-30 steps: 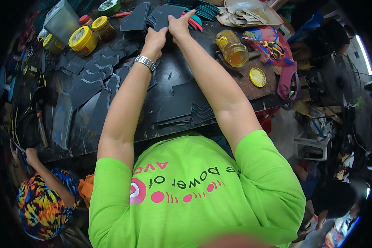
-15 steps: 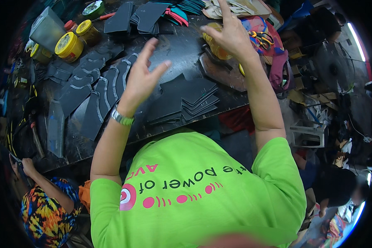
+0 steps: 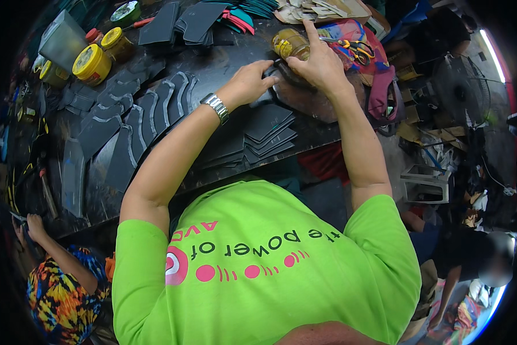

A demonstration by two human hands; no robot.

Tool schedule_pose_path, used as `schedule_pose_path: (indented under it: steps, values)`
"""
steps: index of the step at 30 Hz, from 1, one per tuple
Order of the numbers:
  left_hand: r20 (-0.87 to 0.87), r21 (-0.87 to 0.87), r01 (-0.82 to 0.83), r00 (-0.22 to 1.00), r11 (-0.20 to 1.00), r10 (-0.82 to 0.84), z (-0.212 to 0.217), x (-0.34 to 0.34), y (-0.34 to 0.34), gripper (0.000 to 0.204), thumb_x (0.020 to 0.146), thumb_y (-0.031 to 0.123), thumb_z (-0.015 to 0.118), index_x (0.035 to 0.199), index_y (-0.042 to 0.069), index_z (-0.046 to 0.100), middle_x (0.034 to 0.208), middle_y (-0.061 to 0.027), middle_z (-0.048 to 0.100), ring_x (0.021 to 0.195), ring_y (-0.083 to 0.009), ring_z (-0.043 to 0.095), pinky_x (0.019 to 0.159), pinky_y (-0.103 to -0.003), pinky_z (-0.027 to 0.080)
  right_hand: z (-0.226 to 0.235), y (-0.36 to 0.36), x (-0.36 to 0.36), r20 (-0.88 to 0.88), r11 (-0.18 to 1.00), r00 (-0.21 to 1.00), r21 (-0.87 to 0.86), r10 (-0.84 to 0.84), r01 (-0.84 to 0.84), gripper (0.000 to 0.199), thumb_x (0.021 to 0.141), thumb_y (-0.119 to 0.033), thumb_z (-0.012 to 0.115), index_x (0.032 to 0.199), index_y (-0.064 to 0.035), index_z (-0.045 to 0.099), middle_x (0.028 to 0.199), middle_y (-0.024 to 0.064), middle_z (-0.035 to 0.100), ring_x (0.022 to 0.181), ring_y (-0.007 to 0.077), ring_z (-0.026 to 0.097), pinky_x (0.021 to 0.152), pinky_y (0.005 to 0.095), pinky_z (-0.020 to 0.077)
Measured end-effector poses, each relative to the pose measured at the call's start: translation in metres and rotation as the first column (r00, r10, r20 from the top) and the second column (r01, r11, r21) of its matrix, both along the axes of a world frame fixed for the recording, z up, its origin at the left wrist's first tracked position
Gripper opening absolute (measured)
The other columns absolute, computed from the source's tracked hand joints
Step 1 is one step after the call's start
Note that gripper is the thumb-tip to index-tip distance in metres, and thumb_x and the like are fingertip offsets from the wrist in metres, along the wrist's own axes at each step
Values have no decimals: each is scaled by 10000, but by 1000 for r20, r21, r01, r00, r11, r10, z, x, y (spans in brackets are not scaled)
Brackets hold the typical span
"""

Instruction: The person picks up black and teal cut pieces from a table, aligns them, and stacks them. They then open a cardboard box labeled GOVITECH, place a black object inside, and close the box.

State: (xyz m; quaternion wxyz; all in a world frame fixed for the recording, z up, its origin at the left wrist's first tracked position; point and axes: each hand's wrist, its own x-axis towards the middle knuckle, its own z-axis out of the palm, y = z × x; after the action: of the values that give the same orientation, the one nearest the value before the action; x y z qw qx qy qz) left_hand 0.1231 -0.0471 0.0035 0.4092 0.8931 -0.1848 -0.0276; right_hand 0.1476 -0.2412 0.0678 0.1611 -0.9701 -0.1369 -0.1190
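My left hand (image 3: 249,84) reaches over the table, thumb and index finger apart. Its fingertips come close to a dark strip-like piece (image 3: 280,64) at the edge of a brown board (image 3: 316,106); whether they touch it is unclear. My right hand (image 3: 323,68) is beside a clear jar with yellowish contents (image 3: 290,43), its index finger stretched forward and its thumb spread toward the dark piece. Its other fingers are partly hidden. Below my left hand lies a stack of dark cut sheets (image 3: 261,133). Further left are dark pieces with pale wavy bands (image 3: 153,115).
Yellow-handled scissors (image 3: 359,52) lie on a colourful bag right of my right hand. Yellow tubs (image 3: 92,65) and a grey container (image 3: 67,41) stand far left. More dark sheets (image 3: 196,24) are stacked at the back. Another person's hand (image 3: 37,228) works at lower left.
My left hand has moved right and lowered toward the dark piece near the board. My right hand has shifted slightly down, uncovering more of the jar.
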Motion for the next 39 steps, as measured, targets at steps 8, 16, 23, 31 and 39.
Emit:
schedule_pose_path:
  steps: [8, 16, 23, 31, 39]
  values:
    - [86, -74, 53, 995, 996, -47, -14, 10, -24, 575, 975, 312, 587, 1413, -45, 479, 1428, -274, 511, 1329, -406, 492, 1104, -432, 396, 1, -20, 5, -35, 999, 998, 11, -49, 49, 1010, 725, -384, 731, 1571, -136, 238, 1117, 297, 672, 1062, 436, 663, 910, 505, 532]
    - [80, 18, 76, 994, 997, -77, -23, 31, -47, 627, 981, 361, 586, 1454, -19, 429, 1490, -249, 453, 1386, -394, 429, 1143, -487, 339, 6, -37, 31, -89, 994, 993, -91, -74, 66, 1004, 720, -410, 744, 1573, -188, 263, 1133, 283, 680, 1056, 436, 670, 904, 485, 534]
    - [150, 6, 93, 984, 996, -93, -25, 44, -76, 659, 968, 377, 615, 1438, -47, 431, 1490, -270, 440, 1349, -407, 465, 1107, -434, 393, 0, -71, 53, -46, 995, 999, -101, -30, 25, 1010, 719, -403, 760, 1576, -187, 272, 1127, 300, 675, 1068, 423, 673, 938, 443, 533]
    - [37, 13, 152, 988, 988, -152, -11, 60, -72, 740, 916, 416, 685, 1436, -55, 450, 1416, -259, 535, 1318, -389, 512, 1105, -401, 408, 14, -80, 36, -163, 999, 986, -9, -42, 41, 1057, 761, -327, 807, 1575, -47, 193, 1314, 280, 589, 1157, 411, 622, 991, 440, 488]
    - [62, 114, 314, 945, 943, -322, -5, 17, -7, 911, 692, 235, 879, 1466, 11, 454, 1519, -238, 436, 1360, -381, 480, 1122, -396, 405, -10, -120, 7, 210, 954, 974, 299, -83, 17, 1012, 797, -478, 791, 1582, -143, 247, 1126, 242, 695, 1035, 370, 699, 976, 430, 511]
